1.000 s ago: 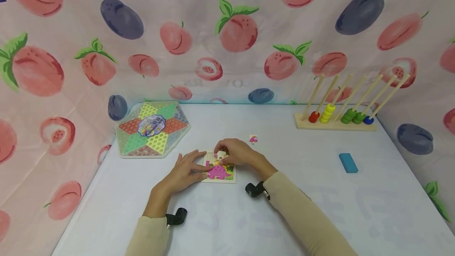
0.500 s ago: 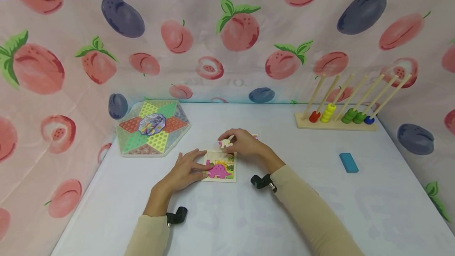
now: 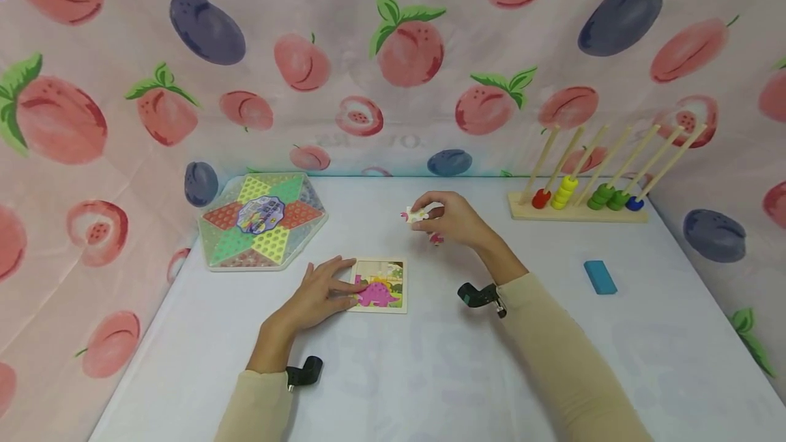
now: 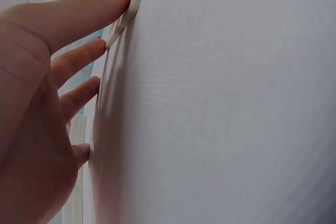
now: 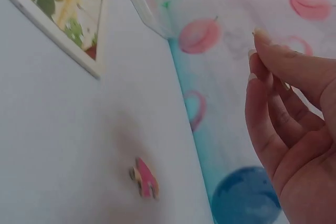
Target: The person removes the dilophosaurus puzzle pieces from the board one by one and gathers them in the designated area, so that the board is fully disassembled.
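My right hand (image 3: 453, 219) pinches a white and pink jigsaw puzzle piece (image 3: 417, 215) between thumb and fingers, raised over the table behind the puzzle board. In the right wrist view the fingers mostly hide that piece. A second piece, pink and white (image 3: 437, 239), lies on the table beneath the hand, partly covered. The small framed puzzle board (image 3: 393, 285) lies flat, showing a pink dinosaur; its upper left part is bare wood. My left hand (image 3: 319, 295) rests at the board's left side, fingers extended, index finger across the picture and thumb against the near edge.
A hexagonal Chinese checkers board (image 3: 264, 224) lies at the back left. At the back right stands a wooden peg counter (image 3: 580, 211) with coloured beads and tall rods. A blue block (image 3: 600, 277) lies on the right. A fruit-print cloth hangs behind the table.
My right hand has lifted the puzzle piece off the board and carried it back and to the right, above the loose piece. The left hand stays in place on the board.
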The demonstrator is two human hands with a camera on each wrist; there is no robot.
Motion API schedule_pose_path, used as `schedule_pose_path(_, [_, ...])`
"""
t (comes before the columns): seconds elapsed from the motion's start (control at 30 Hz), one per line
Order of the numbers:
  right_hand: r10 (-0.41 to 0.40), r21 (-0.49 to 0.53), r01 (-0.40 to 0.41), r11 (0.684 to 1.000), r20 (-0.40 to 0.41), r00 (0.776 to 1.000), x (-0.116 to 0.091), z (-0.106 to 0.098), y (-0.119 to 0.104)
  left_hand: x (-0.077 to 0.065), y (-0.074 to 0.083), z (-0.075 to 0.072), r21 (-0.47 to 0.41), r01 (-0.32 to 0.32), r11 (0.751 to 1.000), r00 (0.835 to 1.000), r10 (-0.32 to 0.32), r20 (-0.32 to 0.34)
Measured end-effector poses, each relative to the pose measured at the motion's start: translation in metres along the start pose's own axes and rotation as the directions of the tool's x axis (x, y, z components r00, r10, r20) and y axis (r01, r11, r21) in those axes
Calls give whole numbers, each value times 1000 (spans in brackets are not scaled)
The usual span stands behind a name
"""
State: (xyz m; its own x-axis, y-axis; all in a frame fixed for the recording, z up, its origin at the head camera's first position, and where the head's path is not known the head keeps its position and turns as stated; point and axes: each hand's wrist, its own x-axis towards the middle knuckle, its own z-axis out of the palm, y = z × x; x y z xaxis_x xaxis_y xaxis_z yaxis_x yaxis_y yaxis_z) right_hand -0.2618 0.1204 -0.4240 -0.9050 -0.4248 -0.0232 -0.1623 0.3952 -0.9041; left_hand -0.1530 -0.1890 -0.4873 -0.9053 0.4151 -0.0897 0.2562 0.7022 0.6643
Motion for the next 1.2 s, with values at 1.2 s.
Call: schedule_pose_path(1.2, [226, -233, -249, 940, -122, 966, -26, -39, 84, -1, -2, -1, -1, -42, 999, 999, 42, -2])
